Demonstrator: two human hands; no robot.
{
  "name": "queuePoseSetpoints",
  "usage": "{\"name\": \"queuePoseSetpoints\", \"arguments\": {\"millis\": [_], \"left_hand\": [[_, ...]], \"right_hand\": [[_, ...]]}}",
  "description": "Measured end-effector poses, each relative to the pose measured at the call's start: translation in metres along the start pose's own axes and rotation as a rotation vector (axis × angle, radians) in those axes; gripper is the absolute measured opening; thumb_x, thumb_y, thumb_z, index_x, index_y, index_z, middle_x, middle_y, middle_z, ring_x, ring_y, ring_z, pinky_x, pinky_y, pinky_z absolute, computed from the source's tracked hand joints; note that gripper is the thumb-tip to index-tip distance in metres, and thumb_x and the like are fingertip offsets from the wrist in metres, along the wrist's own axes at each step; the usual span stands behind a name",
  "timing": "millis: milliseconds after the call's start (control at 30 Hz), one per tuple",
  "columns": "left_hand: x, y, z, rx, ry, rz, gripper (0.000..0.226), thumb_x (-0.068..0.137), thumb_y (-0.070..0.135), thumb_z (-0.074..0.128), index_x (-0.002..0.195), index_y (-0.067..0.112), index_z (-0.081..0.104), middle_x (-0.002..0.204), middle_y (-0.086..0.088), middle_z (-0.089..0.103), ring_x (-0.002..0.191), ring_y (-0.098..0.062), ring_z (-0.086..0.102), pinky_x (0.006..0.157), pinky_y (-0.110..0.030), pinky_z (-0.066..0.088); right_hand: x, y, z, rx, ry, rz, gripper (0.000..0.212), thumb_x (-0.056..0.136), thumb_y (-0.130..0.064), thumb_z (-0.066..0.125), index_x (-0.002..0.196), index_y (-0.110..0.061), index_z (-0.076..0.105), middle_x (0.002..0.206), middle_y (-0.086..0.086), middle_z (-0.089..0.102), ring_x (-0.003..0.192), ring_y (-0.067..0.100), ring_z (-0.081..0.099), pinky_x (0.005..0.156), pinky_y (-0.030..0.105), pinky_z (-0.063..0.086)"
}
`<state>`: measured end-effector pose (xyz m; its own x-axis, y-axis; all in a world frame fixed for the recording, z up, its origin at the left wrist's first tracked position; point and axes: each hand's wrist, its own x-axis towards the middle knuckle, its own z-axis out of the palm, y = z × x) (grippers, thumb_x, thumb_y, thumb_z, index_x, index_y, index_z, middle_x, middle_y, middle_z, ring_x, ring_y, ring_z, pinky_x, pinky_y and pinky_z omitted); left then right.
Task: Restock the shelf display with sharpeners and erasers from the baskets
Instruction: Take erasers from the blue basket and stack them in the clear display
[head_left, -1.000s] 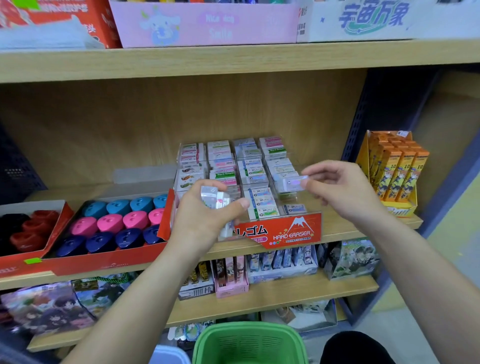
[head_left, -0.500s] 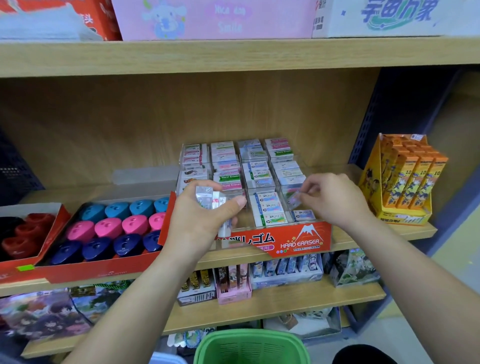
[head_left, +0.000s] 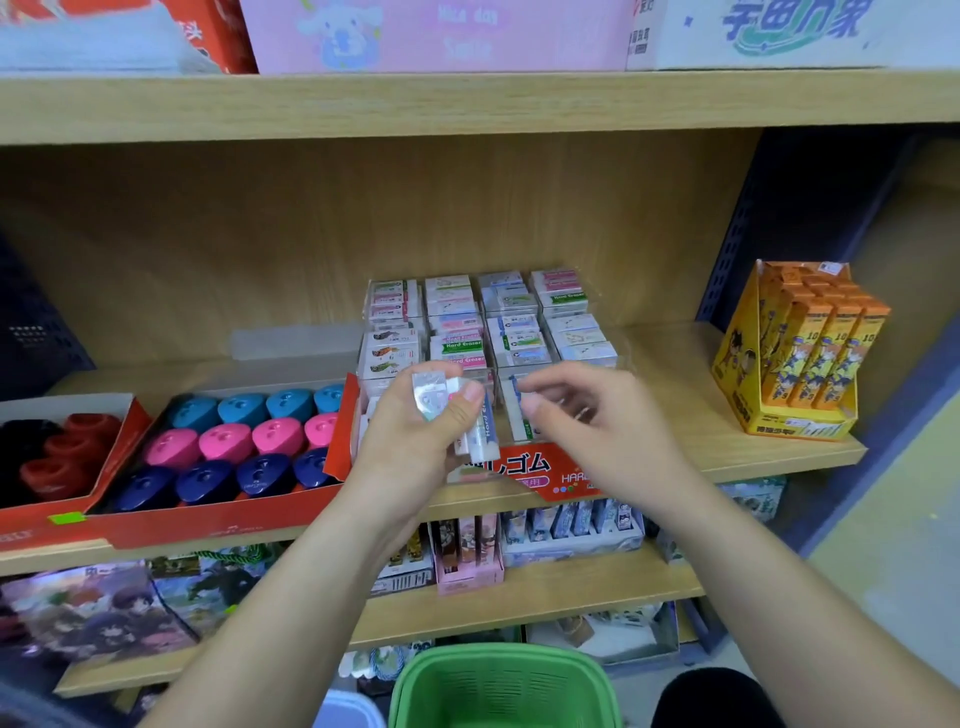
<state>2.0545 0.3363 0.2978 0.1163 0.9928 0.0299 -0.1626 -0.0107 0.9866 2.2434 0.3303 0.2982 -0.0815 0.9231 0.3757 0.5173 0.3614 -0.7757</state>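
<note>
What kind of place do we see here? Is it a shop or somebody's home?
Most likely a stationery shop: wooden shelves carry a labelled display tray of packaged erasers, a red carton of coloured sharpeners stands beside it, and a green basket waits below.

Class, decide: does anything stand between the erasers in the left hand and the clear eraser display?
Only the right hand, hovering over the front-right compartments of the display; nothing else visible blocks the erasers.
</note>
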Motion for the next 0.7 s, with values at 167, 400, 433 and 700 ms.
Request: {"name": "queuePoseSetpoints", "arguments": {"millis": [167, 400, 433, 700], "left_hand": [[-0.013, 0.003, -0.004, -0.013, 0.011, 0.019, 0.047, 0.074, 0.037, 0.075, 0.113, 0.014, 0.063, 0.101, -0.015, 0.07, 0.094, -0.035, 0.067, 0.087, -0.055, 0.056], [-0.028, 0.004, -0.011, 0.057, 0.042, 0.055, 0.027, 0.088, 0.03, 0.073, 0.112, 0.022, 0.065, 0.098, -0.007, 0.07, 0.078, -0.015, 0.067, 0.064, -0.028, 0.053], [-0.029, 0.002, -0.012, 0.07, 0.058, 0.059, 0.021, 0.091, 0.026, 0.071, 0.111, 0.022, 0.065, 0.096, -0.007, 0.07, 0.078, -0.014, 0.067, 0.064, -0.028, 0.053], [-0.034, -0.006, -0.017, 0.156, 0.133, 0.095, 0.015, 0.094, 0.019, 0.07, 0.106, 0.024, 0.063, 0.107, -0.013, 0.073, 0.098, -0.034, 0.071, 0.089, -0.054, 0.058]], "right_hand": [[-0.014, -0.024, 0.024, 0.241, -0.121, 0.042, 0.042, 0.084, -0.028, 0.081, 0.123, -0.029, 0.065, 0.084, 0.001, 0.07, 0.076, 0.021, 0.07, 0.071, 0.027, 0.057], [-0.023, -0.032, 0.032, 0.308, -0.097, 0.048, 0.038, 0.08, -0.023, 0.085, 0.111, -0.031, 0.065, 0.079, 0.004, 0.061, 0.064, 0.012, 0.061, 0.064, 0.024, 0.051], [-0.025, -0.032, 0.034, 0.316, -0.09, 0.055, 0.037, 0.08, -0.023, 0.085, 0.109, -0.031, 0.064, 0.079, 0.0, 0.06, 0.063, 0.011, 0.06, 0.062, 0.024, 0.05], [-0.034, -0.026, 0.05, 0.438, -0.002, 0.164, 0.028, 0.081, -0.013, 0.084, 0.093, -0.018, 0.059, 0.087, 0.002, 0.066, 0.066, 0.038, 0.064, 0.056, 0.048, 0.06]]}}
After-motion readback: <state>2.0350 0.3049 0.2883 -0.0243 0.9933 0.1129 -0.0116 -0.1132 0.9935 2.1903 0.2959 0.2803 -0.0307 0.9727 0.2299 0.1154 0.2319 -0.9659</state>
